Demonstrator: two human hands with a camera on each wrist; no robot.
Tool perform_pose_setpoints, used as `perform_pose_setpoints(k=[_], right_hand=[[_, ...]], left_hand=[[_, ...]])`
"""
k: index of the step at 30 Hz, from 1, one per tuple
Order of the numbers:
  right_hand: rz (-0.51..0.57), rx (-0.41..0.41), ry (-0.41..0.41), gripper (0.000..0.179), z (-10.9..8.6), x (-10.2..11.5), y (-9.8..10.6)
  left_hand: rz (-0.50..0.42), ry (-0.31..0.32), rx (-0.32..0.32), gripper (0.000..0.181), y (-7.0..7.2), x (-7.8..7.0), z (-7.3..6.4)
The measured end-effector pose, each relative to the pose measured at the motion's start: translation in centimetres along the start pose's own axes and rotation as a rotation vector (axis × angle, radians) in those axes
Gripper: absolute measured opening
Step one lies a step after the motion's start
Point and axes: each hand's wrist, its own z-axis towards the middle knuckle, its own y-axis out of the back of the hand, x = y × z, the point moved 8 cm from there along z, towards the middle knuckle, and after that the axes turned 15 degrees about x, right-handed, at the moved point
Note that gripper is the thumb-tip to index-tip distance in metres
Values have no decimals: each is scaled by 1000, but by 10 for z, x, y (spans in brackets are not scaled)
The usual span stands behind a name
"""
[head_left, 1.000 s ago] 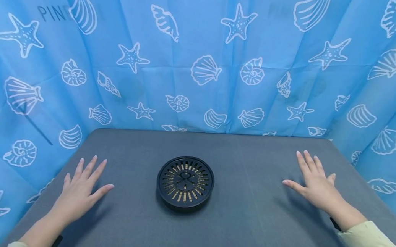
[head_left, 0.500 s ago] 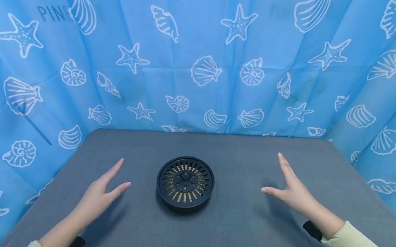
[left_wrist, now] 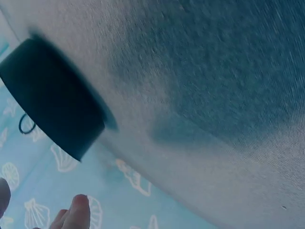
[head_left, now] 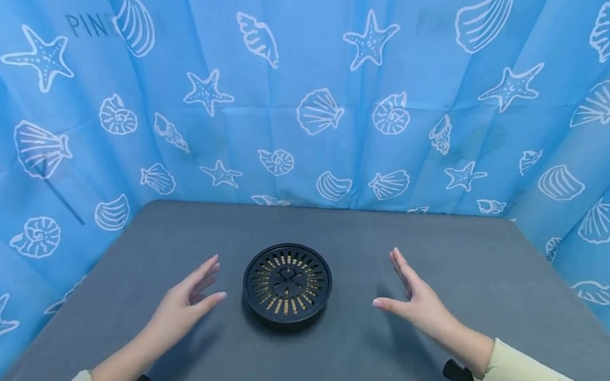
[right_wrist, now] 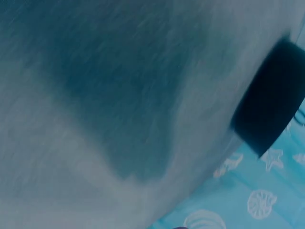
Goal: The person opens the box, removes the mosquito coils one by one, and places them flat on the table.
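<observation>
A round black container with a slotted lid (head_left: 288,284) stands on the grey table, and something yellowish shows through the slots. On top of the lid is a small ring, which also sticks out from the container (left_wrist: 52,93) in the left wrist view. My left hand (head_left: 182,303) hovers to its left, thumb and fingers apart and holding nothing. To the right, farther off, my right hand (head_left: 419,302) is held in the air with its thumb spread from the fingers. Neither hand touches the container (right_wrist: 271,98).
The grey cloth-covered table (head_left: 357,359) reaches back to a blue curtain (head_left: 292,65) printed with white shells and starfish. The curtain also runs along both sides. Hand shadows fall on the tabletop.
Both hands have moved inward toward the container, from wide apart with fingers spread to nearer it with fingers closer together. The container stays in place.
</observation>
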Motion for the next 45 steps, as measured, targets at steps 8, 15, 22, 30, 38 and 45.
perform_pose_setpoints(k=[8, 15, 22, 30, 38, 45], right_hand=[[87, 75, -30, 105, 16, 5, -22], [126, 116, -24, 103, 27, 9, -43], [127, 130, -15, 100, 35, 10, -54], [202, 153, -68, 103, 43, 5, -68], [267, 129, -168, 107, 51, -5, -75], [309, 117, -217, 106, 58, -6, -82]], left_hand=[[8, -70, -1, 59, -4, -12, 5], [-2, -67, 16, 56, -14, -14, 12], [-24, -70, 3, 53, -24, -20, 22], [-48, -81, 20, 51, -32, -22, 31], [-66, -94, -1, 47, -36, -24, 37], [-73, -102, -27, 43, -44, -30, 44]])
